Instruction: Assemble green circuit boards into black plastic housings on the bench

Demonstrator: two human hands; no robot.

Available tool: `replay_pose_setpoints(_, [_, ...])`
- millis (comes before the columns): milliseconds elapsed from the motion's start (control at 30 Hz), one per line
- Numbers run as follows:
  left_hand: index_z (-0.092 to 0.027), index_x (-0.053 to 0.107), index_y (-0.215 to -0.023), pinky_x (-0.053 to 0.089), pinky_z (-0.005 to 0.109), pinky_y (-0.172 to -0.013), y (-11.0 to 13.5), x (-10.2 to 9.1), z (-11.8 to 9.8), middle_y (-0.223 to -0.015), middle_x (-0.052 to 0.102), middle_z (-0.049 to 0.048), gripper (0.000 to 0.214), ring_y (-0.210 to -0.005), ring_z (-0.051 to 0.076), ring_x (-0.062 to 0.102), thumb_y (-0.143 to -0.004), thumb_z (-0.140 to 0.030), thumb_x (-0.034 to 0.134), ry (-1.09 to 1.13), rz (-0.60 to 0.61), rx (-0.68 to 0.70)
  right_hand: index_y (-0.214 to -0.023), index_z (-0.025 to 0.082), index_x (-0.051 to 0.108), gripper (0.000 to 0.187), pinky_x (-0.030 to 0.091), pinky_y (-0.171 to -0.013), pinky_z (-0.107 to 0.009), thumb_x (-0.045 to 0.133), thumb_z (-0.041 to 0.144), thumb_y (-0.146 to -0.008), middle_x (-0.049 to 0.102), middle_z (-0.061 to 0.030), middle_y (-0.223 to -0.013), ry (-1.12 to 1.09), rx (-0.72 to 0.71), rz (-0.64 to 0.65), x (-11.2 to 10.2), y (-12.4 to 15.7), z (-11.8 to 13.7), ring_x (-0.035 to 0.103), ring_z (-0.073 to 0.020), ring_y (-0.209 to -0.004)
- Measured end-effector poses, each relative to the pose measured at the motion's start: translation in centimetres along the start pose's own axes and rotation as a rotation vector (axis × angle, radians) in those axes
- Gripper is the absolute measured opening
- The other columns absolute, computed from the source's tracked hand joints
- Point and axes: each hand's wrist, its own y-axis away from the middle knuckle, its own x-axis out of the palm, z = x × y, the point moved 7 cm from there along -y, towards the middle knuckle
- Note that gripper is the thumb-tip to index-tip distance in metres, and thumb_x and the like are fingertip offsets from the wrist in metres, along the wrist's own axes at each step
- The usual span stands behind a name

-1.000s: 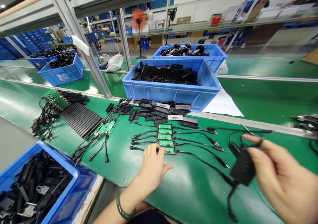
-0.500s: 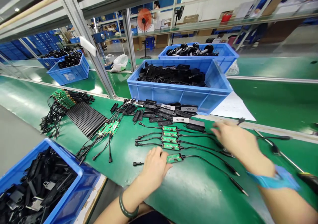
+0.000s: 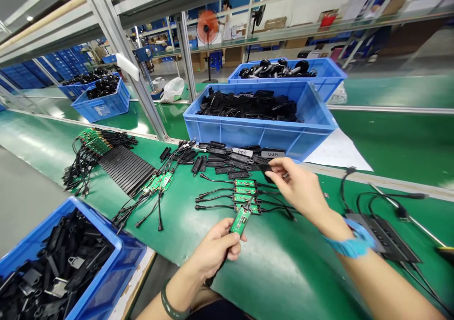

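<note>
My left hand is closed on a green circuit board set in a narrow black casing, tilted above the table. Part of its cable runs down below my fingers. Between thumb and fingers of my right hand is a black plastic cover, at the right end of a pile of black covers. Below that pile, several cabled circuit boards lie in a row, their right-hand cables partly hidden by my right hand. Closed black units with cables rest beside my right forearm.
A blue bin of black parts stands behind the pile. Another blue bin is at lower left. Stacked black strips and bundled boards lie left. A screwdriver lies right; a metal post rises at back left.
My left hand has lifted the circuit board off the table and turned it upward. My right hand has moved left to the pile and taken hold of a black cover.
</note>
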Motion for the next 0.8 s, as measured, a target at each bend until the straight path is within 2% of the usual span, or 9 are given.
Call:
replay_pose_setpoints(33, [-0.015,0.052,-0.098,0.032,0.019,-0.049,0.0,0.4,0.1,-0.088,0.063,0.0037,0.043,-0.054,0.004,0.047,-0.072,-0.037,0.077,0.017,0.017,0.003,-0.12,0.019,0.048,0.026,0.051,-0.066,-0.028,0.048,0.032,-0.097,0.064,-0.0041,-0.085,-0.097,0.034,-0.034,-1.1,1.3,0.7,0.064,-0.0174,-0.074])
replay_pose_setpoints(100, [-0.014,0.053,-0.106,0.041,0.02,-0.053,0.0,1.3,0.3,-0.098,0.068,0.01,0.051,-0.059,0.008,0.059,-0.07,-0.037,0.081,0.003,0.062,0.006,-0.121,0.021,0.049,0.032,0.049,-0.055,-0.024,0.051,0.039,-0.095,0.061,0.0002,-0.075,-0.462,0.141,-0.054,-2.1,4.1,1.8,0.06,-0.0149,-0.062])
replay_pose_setpoints(167, [-0.013,0.057,-0.11,0.049,0.024,-0.06,-0.1,2.1,0.7,-0.107,0.069,0.0142,0.057,-0.067,0.013,0.067,-0.067,-0.037,0.084,-0.021,0.105,0.0,-0.111,0.023,0.053,0.03,0.046,-0.046,-0.022,0.056,0.044,-0.091,0.06,0.0021,-0.067,-0.735,0.26,0.003,-1.5,6.8,2.9,0.058,-0.0141,-0.056])
replay_pose_setpoints(233, [-0.012,0.062,-0.111,0.053,0.026,-0.068,-0.1,2.7,1.1,-0.11,0.069,0.0154,0.059,-0.076,0.017,0.071,-0.063,-0.035,0.088,-0.022,0.131,-0.015,-0.104,0.023,0.055,0.03,0.046,-0.044,-0.021,0.06,0.048,-0.088,0.06,0.0022,-0.063,-0.866,0.366,0.06,-0.3,9.0,3.6,0.06,-0.0145,-0.056])
replay_pose_setpoints(400, [-0.013,0.067,-0.112,0.053,0.028,-0.08,0.2,3.4,1.4,-0.104,0.071,0.0119,0.062,-0.085,0.018,0.071,-0.057,-0.029,0.092,-0.031,0.144,-0.023,-0.102,0.022,0.055,0.037,0.049,-0.046,-0.022,0.066,0.052,-0.083,0.061,0.0011,-0.067,-1.002,0.499,0.072,2.2,11.9,3.8,0.063,-0.0148,-0.058])
replay_pose_setpoints(567, [-0.011,0.068,-0.109,0.054,0.026,-0.073,0.3,3.5,1.3,-0.097,0.07,0.01,0.054,-0.078,0.016,0.069,-0.066,-0.04,0.086,-0.104,0.107,0.025,-0.104,0.024,0.052,0.042,0.053,-0.049,-0.024,0.071,0.05,-0.079,0.055,0.0029,-0.078,-1.117,0.541,0.058,3.4,12.6,3.7,0.063,-0.0127,-0.055])
replay_pose_setpoints(633, [-0.011,0.067,-0.108,0.055,0.027,-0.072,0.5,3.3,1.1,-0.096,0.07,0.0102,0.049,-0.076,0.016,0.069,-0.074,-0.043,0.078,-0.202,0.094,0.063,-0.11,0.026,0.049,0.045,0.052,-0.047,-0.024,0.072,0.05,-0.079,0.055,0.0026,-0.084,-1.146,0.548,0.029,3.4,12.5,3.6,0.062,-0.0115,-0.053])
replay_pose_setpoints(700, [-0.011,0.066,-0.109,0.055,0.028,-0.074,0.7,3.1,0.7,-0.093,0.071,0.0098,0.04,-0.078,0.018,0.07,-0.083,-0.041,0.068,-0.354,0.08,0.117,-0.115,0.026,0.049,0.046,0.051,-0.045,-0.024,0.066,0.054,-0.083,0.057,0.0006,-0.088,-1.14,0.549,0.053,3.5,12.5,3.6,0.06,-0.0105,-0.051])
replay_pose_setpoints(800, [-0.013,0.064,-0.107,0.055,0.028,-0.074,1.3,3.2,0.2,-0.088,0.072,0.0075,0.026,-0.078,0.018,0.07,-0.092,-0.031,0.053,-0.646,0.077,0.189,-0.11,0.021,0.06,0.045,0.05,-0.047,-0.025,0.054,0.059,-0.088,0.06,0.0002,-0.072,-1.062,0.506,0.144,3.9,12.4,3.7,0.056,-0.0116,-0.049])
